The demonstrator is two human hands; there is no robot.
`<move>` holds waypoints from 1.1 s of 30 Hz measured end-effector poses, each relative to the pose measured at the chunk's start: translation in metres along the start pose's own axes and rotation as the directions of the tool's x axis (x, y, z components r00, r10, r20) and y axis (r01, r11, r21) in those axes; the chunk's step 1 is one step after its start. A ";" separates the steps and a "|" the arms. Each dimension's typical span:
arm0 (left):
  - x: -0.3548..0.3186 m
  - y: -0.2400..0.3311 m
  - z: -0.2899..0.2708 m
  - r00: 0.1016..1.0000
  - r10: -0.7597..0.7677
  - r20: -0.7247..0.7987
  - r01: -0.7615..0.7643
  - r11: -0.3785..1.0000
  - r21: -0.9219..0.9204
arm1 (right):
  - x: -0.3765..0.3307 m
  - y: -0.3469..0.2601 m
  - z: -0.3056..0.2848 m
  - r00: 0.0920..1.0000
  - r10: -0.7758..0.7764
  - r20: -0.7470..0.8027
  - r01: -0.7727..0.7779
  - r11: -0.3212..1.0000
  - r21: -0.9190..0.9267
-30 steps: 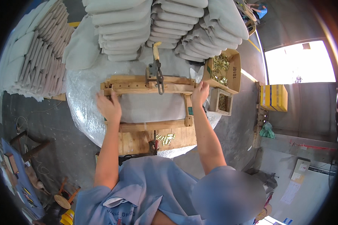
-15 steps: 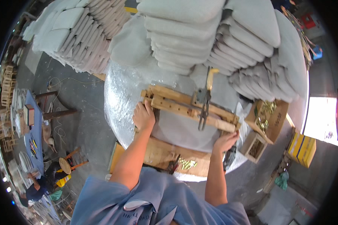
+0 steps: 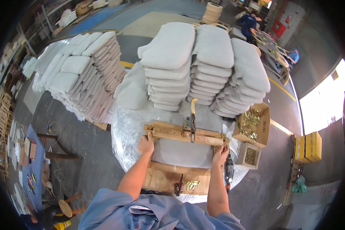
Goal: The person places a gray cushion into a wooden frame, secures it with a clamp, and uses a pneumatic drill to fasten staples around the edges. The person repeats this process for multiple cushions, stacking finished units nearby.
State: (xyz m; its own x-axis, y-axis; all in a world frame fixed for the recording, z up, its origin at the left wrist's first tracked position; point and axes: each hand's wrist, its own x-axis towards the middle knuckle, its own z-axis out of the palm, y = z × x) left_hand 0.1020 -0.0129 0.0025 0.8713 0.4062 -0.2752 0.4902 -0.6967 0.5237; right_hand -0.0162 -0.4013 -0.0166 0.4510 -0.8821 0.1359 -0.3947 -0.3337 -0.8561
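Both ends of a wooden frame (image 3: 168, 131) are in my hands, over the plastic-wrapped work surface (image 3: 122, 138). My left hand (image 3: 145, 145) is closed around its left end, the thumb on top. At the right end, my right hand (image 3: 220, 155) grips the frame's corner. A metal toggle clamp (image 3: 189, 124) with a yellow handle is fixed on the far bar, right of its middle. Inside the frame shows a grey padded panel (image 3: 184, 153). On a wooden board (image 3: 157, 180) nearer me lie small brass-coloured pieces (image 3: 193, 184) and a dark tool (image 3: 178, 186).
Tall stacks of grey cushions (image 3: 166, 46) stand beyond the frame, with more cushions (image 3: 74, 65) at far left. A carton of brass fittings (image 3: 253, 124), a small screw box (image 3: 250, 156) and a power drill (image 3: 229, 172) are at the right. Another person (image 3: 249, 25) is at the back right.
My view has tilted up, showing more of the far floor. The frame now looks more level. Both hands still hold its ends.
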 end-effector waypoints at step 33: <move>-0.036 -0.175 -0.056 0.655 0.549 0.519 -0.288 0.817 -0.500 | -0.230 0.031 -0.104 0.935 0.251 0.252 -0.067 0.819 -0.569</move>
State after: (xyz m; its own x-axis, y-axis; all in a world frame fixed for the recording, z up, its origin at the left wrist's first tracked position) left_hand -0.0166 0.1276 -0.0343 0.8506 -0.4236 -0.3115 0.1391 -0.3900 0.9102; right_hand -0.2149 -0.2430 -0.0223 0.5239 -0.8246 -0.2134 -0.8094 -0.4038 -0.4264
